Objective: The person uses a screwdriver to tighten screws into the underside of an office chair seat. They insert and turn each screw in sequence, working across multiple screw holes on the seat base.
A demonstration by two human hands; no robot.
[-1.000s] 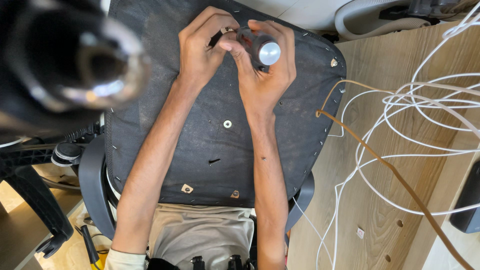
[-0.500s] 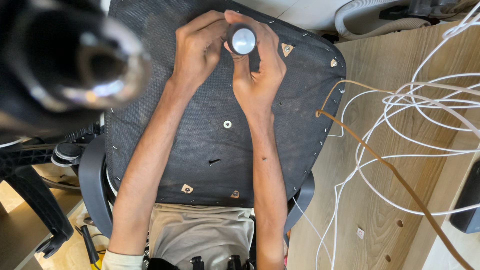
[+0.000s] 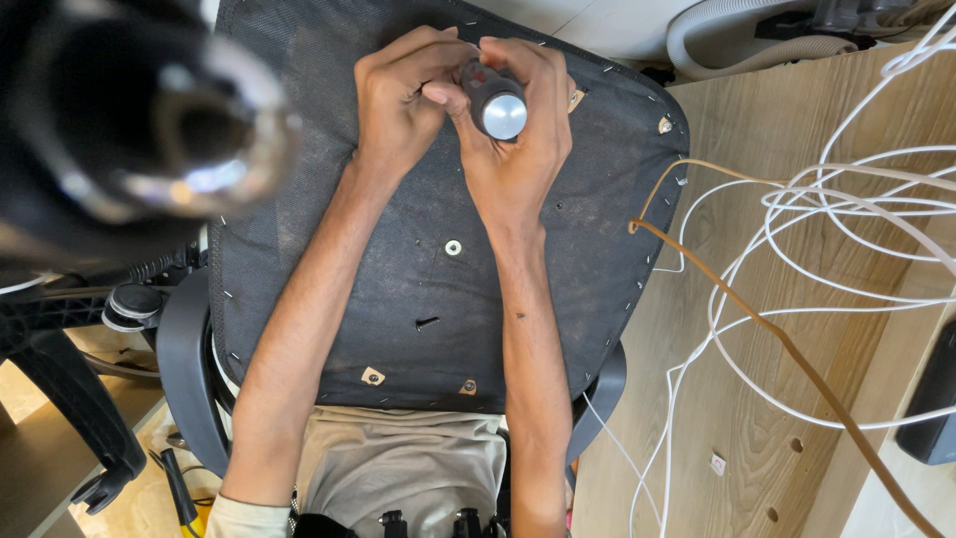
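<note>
Both hands meet at the far edge of an upturned chair seat (image 3: 438, 289), whose black fabric underside faces the camera. The right hand (image 3: 518, 130) is wrapped around a dark tool (image 3: 490, 98) with a shiny round metal end cap, the fingers closed tight on its handle; the tool stands nearly on end, cap toward the camera, its working tip hidden below the fingers. The left hand (image 3: 403, 100) sits just beside it, fingers curled and touching the right hand's fingertips at the tool's upper part — whether it pinches something small there cannot be told. On the seat, a pale washer-ringed hole (image 3: 453, 247) lies nearer the person, a dark slot (image 3: 426, 323) below that, and small tan patches (image 3: 372, 376) near the close edge. To the right, a wooden board (image 3: 757, 418) carries a loose tangle of white cable (image 3: 846, 219) and a brown cable (image 3: 777, 339) — well apart from the hands. A blurred black-and-chrome cylinder (image 3: 139, 130) fills the upper left corner, close to the camera.
</note>
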